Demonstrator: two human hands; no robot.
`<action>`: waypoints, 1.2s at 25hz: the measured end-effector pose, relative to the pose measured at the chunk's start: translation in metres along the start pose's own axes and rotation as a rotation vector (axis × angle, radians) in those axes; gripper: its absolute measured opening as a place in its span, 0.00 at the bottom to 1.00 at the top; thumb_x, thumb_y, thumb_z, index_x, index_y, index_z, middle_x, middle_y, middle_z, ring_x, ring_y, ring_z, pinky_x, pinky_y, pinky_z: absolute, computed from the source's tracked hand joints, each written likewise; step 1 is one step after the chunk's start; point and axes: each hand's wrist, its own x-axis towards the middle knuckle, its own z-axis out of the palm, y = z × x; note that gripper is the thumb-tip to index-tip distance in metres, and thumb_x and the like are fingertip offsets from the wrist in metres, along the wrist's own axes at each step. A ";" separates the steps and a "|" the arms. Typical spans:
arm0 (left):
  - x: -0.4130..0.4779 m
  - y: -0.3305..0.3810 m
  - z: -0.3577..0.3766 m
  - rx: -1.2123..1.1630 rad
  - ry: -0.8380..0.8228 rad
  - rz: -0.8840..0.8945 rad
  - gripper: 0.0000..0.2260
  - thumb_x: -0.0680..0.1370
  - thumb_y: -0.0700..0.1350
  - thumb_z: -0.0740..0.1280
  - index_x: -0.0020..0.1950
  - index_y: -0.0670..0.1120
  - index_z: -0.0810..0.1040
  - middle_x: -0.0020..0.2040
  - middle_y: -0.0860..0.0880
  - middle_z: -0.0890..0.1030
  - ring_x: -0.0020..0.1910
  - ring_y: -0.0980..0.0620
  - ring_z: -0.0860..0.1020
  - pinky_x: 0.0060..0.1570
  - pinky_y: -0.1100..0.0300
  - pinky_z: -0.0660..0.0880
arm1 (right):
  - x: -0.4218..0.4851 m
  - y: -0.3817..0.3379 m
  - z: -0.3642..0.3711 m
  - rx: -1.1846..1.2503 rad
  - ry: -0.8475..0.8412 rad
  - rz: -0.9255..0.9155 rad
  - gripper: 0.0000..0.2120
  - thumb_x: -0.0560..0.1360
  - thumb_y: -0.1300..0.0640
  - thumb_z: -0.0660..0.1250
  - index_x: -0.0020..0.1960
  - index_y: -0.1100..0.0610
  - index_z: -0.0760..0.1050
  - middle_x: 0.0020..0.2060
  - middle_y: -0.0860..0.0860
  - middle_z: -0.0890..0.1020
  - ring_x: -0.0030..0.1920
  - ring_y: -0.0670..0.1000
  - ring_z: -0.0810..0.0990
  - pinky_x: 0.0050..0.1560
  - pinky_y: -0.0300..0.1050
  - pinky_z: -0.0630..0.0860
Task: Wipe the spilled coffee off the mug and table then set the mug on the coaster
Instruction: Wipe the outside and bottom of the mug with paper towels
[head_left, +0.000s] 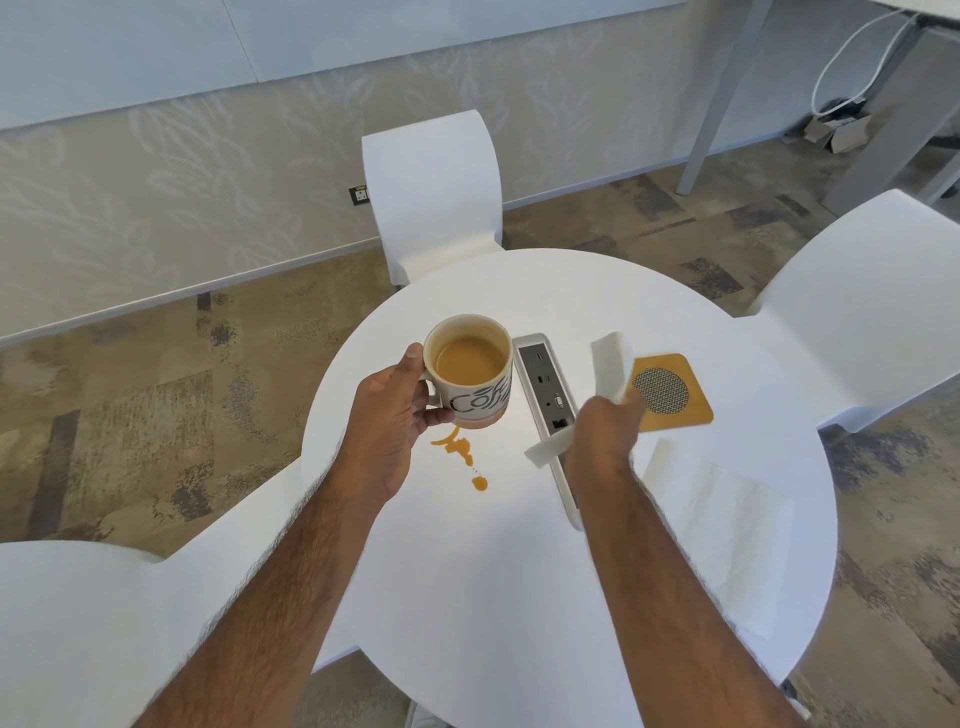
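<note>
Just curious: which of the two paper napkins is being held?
The napkin gripped in the right hand; the other napkin lies flat on the table.

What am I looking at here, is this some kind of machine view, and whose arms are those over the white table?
There is no machine here. A single camera worn on a person's head looks down at their own bare arms. The left hand holds a mug of coffee by its handle. The right hand grips a white tissue. On the round white table are a coffee spill just below the mug, a yellow coaster, a second tissue and a built-in socket strip. White chairs stand around the table.
</note>
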 end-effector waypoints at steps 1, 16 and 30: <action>0.000 0.000 0.001 0.001 -0.004 -0.001 0.15 0.84 0.53 0.62 0.49 0.55 0.88 0.49 0.41 0.77 0.49 0.49 0.81 0.39 0.58 0.81 | -0.010 0.000 0.002 0.000 -0.135 -0.031 0.30 0.72 0.66 0.56 0.74 0.57 0.67 0.58 0.56 0.78 0.54 0.55 0.76 0.53 0.50 0.76; -0.001 0.007 0.000 0.090 -0.099 -0.040 0.18 0.84 0.53 0.61 0.44 0.50 0.87 0.25 0.57 0.70 0.30 0.56 0.74 0.37 0.57 0.80 | -0.017 -0.031 0.032 -0.185 -0.811 -0.180 0.23 0.76 0.32 0.58 0.44 0.43 0.87 0.45 0.47 0.89 0.47 0.45 0.87 0.49 0.46 0.81; 0.004 0.002 -0.001 0.045 -0.002 -0.034 0.15 0.84 0.52 0.63 0.51 0.42 0.82 0.52 0.41 0.68 0.47 0.42 0.68 0.35 0.58 0.79 | -0.002 0.006 0.038 0.348 -1.124 0.473 0.19 0.86 0.52 0.55 0.65 0.63 0.78 0.59 0.62 0.83 0.58 0.60 0.83 0.61 0.58 0.80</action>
